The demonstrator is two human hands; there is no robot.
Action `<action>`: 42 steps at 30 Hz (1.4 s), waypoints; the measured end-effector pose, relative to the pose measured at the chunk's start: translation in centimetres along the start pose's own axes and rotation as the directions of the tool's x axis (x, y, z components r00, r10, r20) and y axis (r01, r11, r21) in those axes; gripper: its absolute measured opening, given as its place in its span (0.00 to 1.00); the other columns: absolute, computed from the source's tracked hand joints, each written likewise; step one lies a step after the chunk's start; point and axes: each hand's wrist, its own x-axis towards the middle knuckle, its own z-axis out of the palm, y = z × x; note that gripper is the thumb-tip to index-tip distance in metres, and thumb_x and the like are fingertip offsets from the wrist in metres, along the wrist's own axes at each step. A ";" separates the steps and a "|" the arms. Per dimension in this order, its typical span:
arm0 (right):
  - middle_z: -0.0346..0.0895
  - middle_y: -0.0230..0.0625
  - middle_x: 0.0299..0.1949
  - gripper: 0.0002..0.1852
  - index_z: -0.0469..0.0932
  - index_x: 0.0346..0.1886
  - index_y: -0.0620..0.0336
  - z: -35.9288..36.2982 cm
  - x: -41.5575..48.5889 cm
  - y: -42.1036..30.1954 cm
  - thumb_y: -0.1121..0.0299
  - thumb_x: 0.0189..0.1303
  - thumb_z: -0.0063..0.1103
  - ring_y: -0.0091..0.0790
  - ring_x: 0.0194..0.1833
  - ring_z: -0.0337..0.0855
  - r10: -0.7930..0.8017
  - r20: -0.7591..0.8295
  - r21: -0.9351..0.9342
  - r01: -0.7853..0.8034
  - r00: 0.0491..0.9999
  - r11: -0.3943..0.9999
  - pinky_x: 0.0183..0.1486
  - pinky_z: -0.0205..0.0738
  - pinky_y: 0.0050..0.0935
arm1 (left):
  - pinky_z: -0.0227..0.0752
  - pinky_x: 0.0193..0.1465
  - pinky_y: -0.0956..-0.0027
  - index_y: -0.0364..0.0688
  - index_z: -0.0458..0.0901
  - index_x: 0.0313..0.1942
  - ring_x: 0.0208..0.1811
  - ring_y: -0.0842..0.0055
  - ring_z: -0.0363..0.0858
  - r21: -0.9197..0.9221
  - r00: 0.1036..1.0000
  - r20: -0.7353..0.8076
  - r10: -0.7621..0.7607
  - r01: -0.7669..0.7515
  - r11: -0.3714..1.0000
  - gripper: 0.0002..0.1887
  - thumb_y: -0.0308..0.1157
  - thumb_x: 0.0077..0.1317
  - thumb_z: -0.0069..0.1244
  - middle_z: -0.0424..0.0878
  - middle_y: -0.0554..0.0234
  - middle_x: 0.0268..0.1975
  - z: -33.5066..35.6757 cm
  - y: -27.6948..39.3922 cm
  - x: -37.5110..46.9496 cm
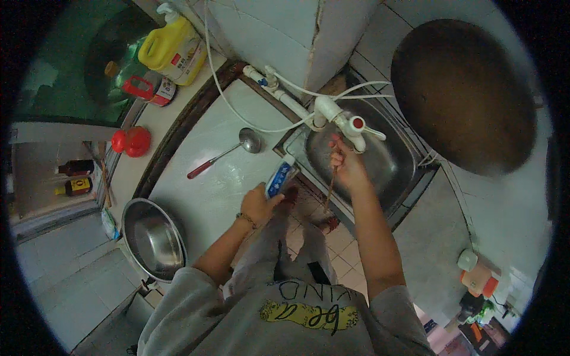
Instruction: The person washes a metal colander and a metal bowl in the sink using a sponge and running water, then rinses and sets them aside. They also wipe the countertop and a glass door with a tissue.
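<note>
My left hand (259,205) grips a blue-and-white plastic packet (279,179) above the edge of the white countertop. Over the stainless steel sink (383,178), my right hand (343,162) holds a thin brown stick-like thing (330,191) that hangs down past the sink's near rim; I cannot tell exactly what it is. The white tap (352,124) with a red-marked knob is just above and beside my right fingers. A ladle (250,140) with a red handle lies on the counter to the left of the packet.
Steel basins (153,240) stand at the counter's left end. A yellow jug (176,51), a red-handled bottle (153,91) and a red container (133,141) line the window ledge. A large wok (463,95) leans at the right. A white hose (231,113) loops over the counter.
</note>
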 end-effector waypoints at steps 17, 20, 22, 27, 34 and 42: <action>0.64 0.23 0.22 0.11 0.76 0.46 0.53 -0.4 0.5 0.8 0.63 0.63 0.54 0.17 0.20 0.60 0.007 -0.023 0.099 -0.005 1.000 0.995 0.24 0.54 0.16 | 0.69 0.42 0.61 0.41 0.79 0.41 0.39 0.60 0.75 -0.047 0.857 -0.514 -0.047 0.027 0.999 0.09 0.30 0.60 0.49 0.76 0.54 0.36 -4.3 -7.8 -1.0; 0.64 0.22 0.19 0.10 0.75 0.42 0.52 -1.6 1.0 0.8 0.59 0.62 0.55 0.16 0.17 0.58 0.010 -0.001 0.084 -0.009 1.000 0.996 0.20 0.52 0.17 | 0.68 0.42 0.62 0.40 0.79 0.40 0.40 0.60 0.75 0.015 0.800 -0.600 0.022 -0.016 1.000 0.09 0.27 0.59 0.50 0.77 0.52 0.36 -4.1 -9.0 -0.7; 0.62 0.20 0.17 0.11 0.75 0.37 0.52 -1.7 0.6 0.7 0.55 0.62 0.56 0.16 0.15 0.56 0.040 -0.010 0.089 -0.039 0.999 0.995 0.17 0.49 0.17 | 0.68 0.44 0.62 0.38 0.78 0.41 0.41 0.60 0.75 0.111 0.740 -0.660 0.133 -0.079 0.991 0.10 0.27 0.59 0.50 0.77 0.51 0.37 -4.2 -8.1 -0.1; 0.58 0.21 0.15 0.16 0.67 0.28 0.50 -0.7 0.1 2.1 0.50 0.63 0.51 0.18 0.14 0.51 -0.059 -0.133 0.186 0.084 0.989 0.979 0.14 0.43 0.19 | 0.69 0.45 0.66 0.34 0.75 0.43 0.39 0.68 0.76 -0.521 0.960 -0.251 0.124 -0.242 0.818 0.14 0.37 0.65 0.46 0.78 0.56 0.37 1.4 3.0 -0.9; 0.57 0.24 0.16 0.08 0.66 0.29 0.55 0.9 -0.5 -0.3 0.66 0.65 0.43 0.20 0.15 0.52 -0.182 -0.162 0.054 0.193 0.970 0.980 0.15 0.42 0.20 | 0.49 0.12 0.78 0.42 0.73 0.32 0.12 0.85 0.60 -0.838 0.870 0.480 0.110 0.417 0.352 0.12 0.40 0.68 0.41 0.68 0.70 0.19 2.5 11.3 -1.1; 0.62 0.27 0.19 0.08 0.70 0.33 0.55 -3.1 4.8 0.8 0.63 0.64 0.48 0.22 0.16 0.58 -0.079 -0.093 0.326 0.105 0.993 0.939 0.14 0.47 0.20 | 0.43 0.11 0.77 0.45 0.71 0.29 0.10 0.84 0.54 -0.784 0.798 0.602 0.027 0.584 0.208 0.12 0.40 0.68 0.41 0.64 0.73 0.16 -0.2 11.7 -4.7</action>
